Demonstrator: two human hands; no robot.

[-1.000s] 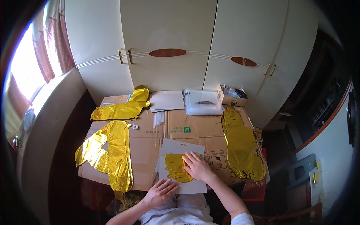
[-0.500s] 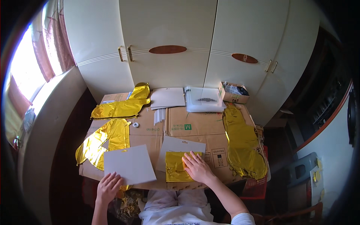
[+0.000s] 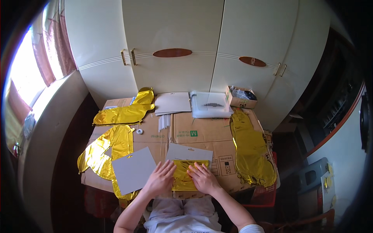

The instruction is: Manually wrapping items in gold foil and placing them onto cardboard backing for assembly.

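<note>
A folded gold foil sheet lies near the front edge of the table, over the lower part of a light grey card with a hanging slot. My right hand rests flat on the foil's right half, fingers stretched out. Along the foil's left edge lies my left hand, its fingers extended and the palm down. A second grey card with a slot lies tilted to the left of that hand, partly over a gold foil balloon.
Flattened cardboard covers the table. More gold foil lies at the back left and right. At the back are stacked grey cards, white strips, clear plastic bags and a small box. A white tape roll sits left.
My left hand has left the left-hand card and moved right onto the folded foil's edge. That card now lies slightly further right and turned. My right hand stays on the foil.
</note>
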